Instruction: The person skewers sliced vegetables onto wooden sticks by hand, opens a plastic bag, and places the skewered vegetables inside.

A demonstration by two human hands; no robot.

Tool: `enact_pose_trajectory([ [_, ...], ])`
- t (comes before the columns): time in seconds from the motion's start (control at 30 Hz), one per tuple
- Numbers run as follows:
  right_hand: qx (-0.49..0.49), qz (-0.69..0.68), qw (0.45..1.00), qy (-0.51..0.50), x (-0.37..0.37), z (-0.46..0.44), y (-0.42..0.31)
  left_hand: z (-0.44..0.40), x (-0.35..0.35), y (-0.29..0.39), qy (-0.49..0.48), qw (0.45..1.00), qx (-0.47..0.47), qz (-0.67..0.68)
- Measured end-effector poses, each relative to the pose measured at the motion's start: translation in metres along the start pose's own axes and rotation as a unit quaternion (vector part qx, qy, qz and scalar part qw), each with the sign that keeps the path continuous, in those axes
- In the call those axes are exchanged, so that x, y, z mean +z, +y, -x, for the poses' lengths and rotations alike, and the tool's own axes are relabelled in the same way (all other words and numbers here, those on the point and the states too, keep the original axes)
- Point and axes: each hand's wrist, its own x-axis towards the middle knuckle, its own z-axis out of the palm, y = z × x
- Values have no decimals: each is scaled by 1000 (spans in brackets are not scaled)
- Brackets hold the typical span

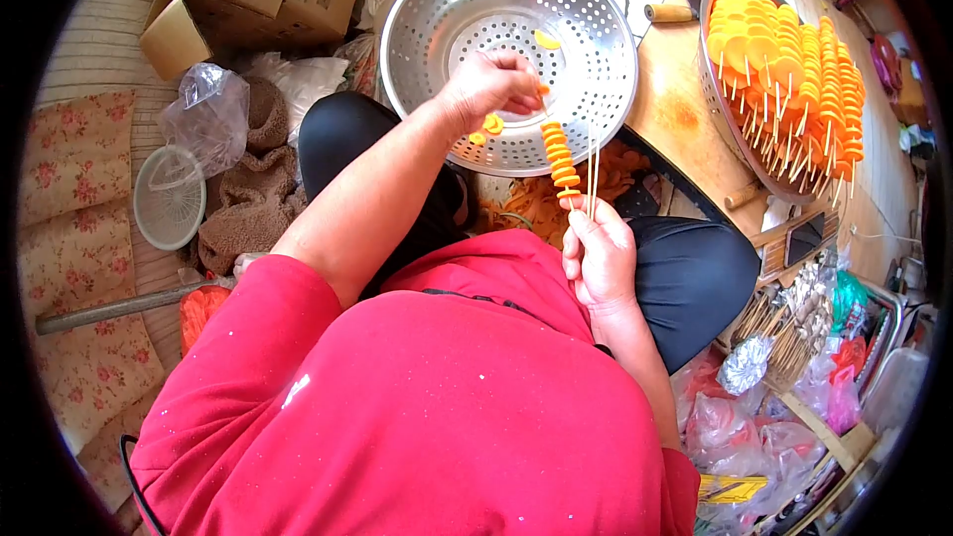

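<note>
My right hand (601, 256) is closed round the lower end of a skewer of carrot slices (560, 157), which stands tilted up. Two bare wooden skewers (594, 167) stick up from the same hand. Above the threaded stack, my left hand (496, 89) pinches a small orange carrot slice (543, 89) close to the skewer's tip. Both hands are at the large perforated metal colander (422, 69), the left one over its bowl. A few loose carrot slices (493, 124) lie inside it, and a paler slice (546, 40) rests on the far side.
At the right, a metal basin (707, 50) is heaped with filled carrot skewers (784, 69) on a wooden board (667, 89). Orange peelings (536, 206) lie below the colander. A cardboard box (288, 0), a white strainer (170, 199) and plastic bags (730, 437) surround me.
</note>
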Motion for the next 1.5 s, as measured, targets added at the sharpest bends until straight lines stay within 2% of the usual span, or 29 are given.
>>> enact_pose_trajectory([
  [0.07, -7, -3, 1000, 6, 0, -2, 0, 9, 10, -7, -38, 999, -21, -15],
  [0.4, -9, -20, 1000, 18, 1, -4, 2, 16, 15, -11, -37, 999, -23, -8],
  [0.57, -16, -17, 999, 22, 3, -7, 0, 16, 10, 5, -34, 996, -29, -72],
  [0.63, -33, -20, 999, 26, 3, -7, -2, 6, 0, 11, 42, 987, 6, -156],
  [0.7, -28, -20, 999, 27, 2, -6, -1, 2, -10, 16, 104, 951, 40, -288],
  [0.73, -24, -20, 999, 28, 2, -6, 0, -7, -19, 9, 96, 929, 19, -356],
  [0.8, -24, -19, 999, 25, 1, -6, 1, -18, -27, -11, 87, 817, 49, -568],
  [0.87, -23, -19, 999, 24, 1, -6, 1, -19, -24, -22, 27, 735, -29, -677],
  [0.93, -21, -18, 999, 24, 1, -4, 1, -20, -22, -29, 11, 721, -87, -687],
  [1.07, -14, -10, 1000, 26, 0, -4, 2, -19, -19, -27, 33, 710, -74, -700],
  [1.17, -9, -12, 1000, 19, 0, -4, 2, -16, -21, -18, 28, 733, -67, -677],
  [1.23, 0, 1, 1000, 2, -1, -3, 3, -13, -23, -10, 48, 901, -128, -411],
  [1.27, 0, 0, 1000, 2, -1, -2, 3, -12, -23, -7, 48, 901, -128, -412],
  [1.3, 10, 16, 1000, -7, 0, -1, 2, -10, -23, -4, 76, 961, -110, -242],
  [1.33, 19, 31, 999, -16, 0, -1, 2, -9, -23, 0, 101, 989, -88, -65],
  [1.47, 11, 34, 999, -14, 1, -1, 3, -8, -24, 5, 122, 988, -68, 73],
  [1.5, 11, 34, 999, -14, 1, -1, 3, -8, -23, 6, 122, 988, -68, 73],
])
